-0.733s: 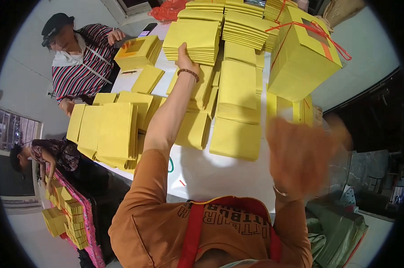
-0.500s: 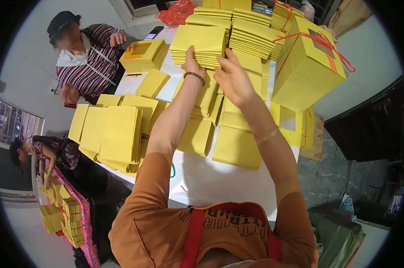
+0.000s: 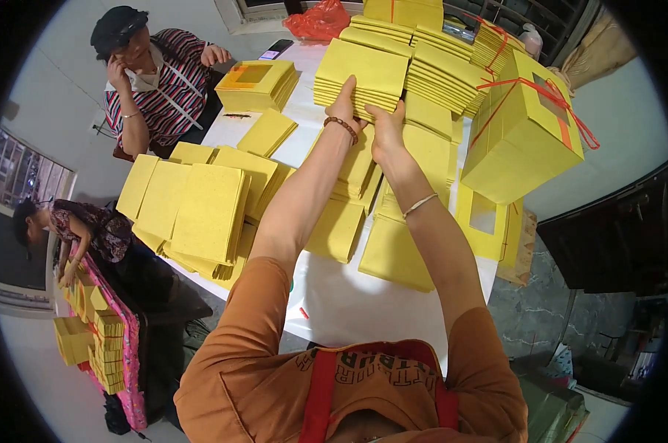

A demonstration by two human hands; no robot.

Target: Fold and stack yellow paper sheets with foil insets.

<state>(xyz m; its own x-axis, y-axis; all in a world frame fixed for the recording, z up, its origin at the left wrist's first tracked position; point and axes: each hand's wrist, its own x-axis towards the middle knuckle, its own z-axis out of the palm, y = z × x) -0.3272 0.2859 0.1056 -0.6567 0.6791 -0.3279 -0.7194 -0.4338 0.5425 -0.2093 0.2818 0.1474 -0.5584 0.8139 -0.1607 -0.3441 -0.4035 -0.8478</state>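
Observation:
A stack of flat, folded yellow paper packets [image 3: 362, 65] is at the far middle of the table, its layered edge facing me. My left hand [image 3: 346, 109] holds its near side, with the thumb up against the layers and the other fingers mostly hidden beneath. At the near right corner of that stack, my right hand [image 3: 388, 131] grips the lower layers with thumb and fingers. More yellow packets [image 3: 430, 111] lie just right of my hands, and others [image 3: 352, 159] lie partly under my forearms.
Loose yellow piles [image 3: 205, 214] spread over the left of the white-covered table [image 3: 334, 310]. A tall yellow bundle tied with red ribbon [image 3: 522, 136] stands at the right edge. A yellow box with a window [image 3: 256, 85], a phone [image 3: 276, 49] and a red plastic bag [image 3: 317, 21] are farther off. Two people are at the left.
My right hand, which was apart from the stack with fingers spread, has closed on its near right corner. My left hand keeps its hold. The seated person has raised a hand to the head.

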